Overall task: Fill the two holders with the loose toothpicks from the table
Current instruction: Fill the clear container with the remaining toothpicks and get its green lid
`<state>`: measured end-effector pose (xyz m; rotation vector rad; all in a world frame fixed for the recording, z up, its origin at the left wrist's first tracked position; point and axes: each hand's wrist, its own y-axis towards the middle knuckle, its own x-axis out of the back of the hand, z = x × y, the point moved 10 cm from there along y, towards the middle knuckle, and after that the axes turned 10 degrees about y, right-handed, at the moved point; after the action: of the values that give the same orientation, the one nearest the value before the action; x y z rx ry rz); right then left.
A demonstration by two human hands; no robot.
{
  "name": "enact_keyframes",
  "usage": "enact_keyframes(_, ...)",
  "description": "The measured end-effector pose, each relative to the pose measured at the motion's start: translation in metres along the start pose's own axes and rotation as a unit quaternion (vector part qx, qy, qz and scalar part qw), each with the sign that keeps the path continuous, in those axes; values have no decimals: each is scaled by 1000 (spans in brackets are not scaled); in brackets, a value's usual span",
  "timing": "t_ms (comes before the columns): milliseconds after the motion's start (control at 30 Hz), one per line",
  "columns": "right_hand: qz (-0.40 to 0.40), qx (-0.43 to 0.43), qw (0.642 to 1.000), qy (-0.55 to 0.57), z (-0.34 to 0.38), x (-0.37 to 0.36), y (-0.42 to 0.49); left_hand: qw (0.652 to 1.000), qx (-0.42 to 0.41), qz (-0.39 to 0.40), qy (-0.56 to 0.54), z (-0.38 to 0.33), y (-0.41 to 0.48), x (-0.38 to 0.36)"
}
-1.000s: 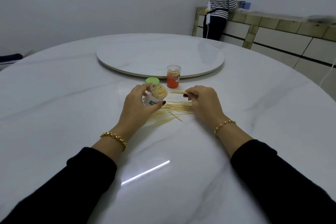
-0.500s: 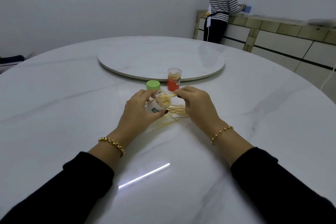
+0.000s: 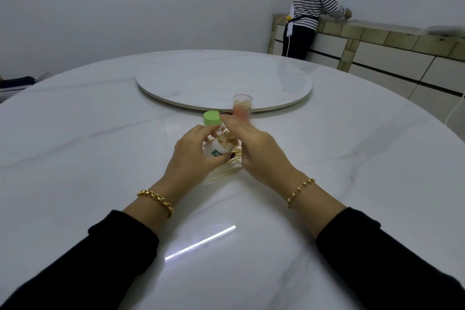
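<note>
Filling under way: the tilted white holder [image 3: 214, 152] is gripped in the left hand [image 3: 191, 158]; the right hand [image 3: 256, 148] is held at its mouth, grip indiscernible. Loose toothpicks [image 3: 224, 172], at the holder's six o'clock, must be gathered next.

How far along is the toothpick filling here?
Partway. The white holder, tilted in the left hand, already holds many toothpicks; the right hand is at its mouth. Loose toothpicks lie on the table, the green lid is off, and the orange holder stands behind.

Black sleeves [image 3: 113, 249], gold chain bracelet [image 3: 157, 202] L wrist, gold bead bracelet [image 3: 300, 192] R wrist, dark nails [image 3: 232, 156].
</note>
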<state>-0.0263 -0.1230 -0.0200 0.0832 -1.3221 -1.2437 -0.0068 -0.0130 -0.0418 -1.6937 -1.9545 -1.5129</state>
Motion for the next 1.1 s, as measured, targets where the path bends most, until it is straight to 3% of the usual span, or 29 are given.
enact_keyframes(133, -75, -80, 985, 131, -11, 22, -4, 1000, 7, 6, -4, 3, 1, 1)
enact_keyframes(267, -141, -205, 934, 256, -34, 26, -16, 1000, 18, 5, -14, 4, 1, 3)
enact_keyframes(400, -114, -300, 881, 348, -44, -3, -27, 1000, 17, 0, -24, 3, 0, 4)
enact_keyframes(500, -107, -306, 863, 387, -40, -13, -27, 1000, 16, 3, -19, 3, 1, 3)
enact_keyframes(667, -68, -210, 924, 312, -12, -9, -20, 999, -12, 21, -21, -5, -1, -1)
enact_keyframes(833, -3, -141, 985, 102, 0, -17, -12, 998, -31, 22, -50, -18, -3, 1)
enact_keyframes(933, 13, -146, 988, 44, -6, -20, -12, 997, -14, 22, -67, -12, -4, 0)
enact_keyframes(1100, -25, -184, 975, 119, -19, -10, -15, 998, 18, 14, -66, -1, -2, 1)
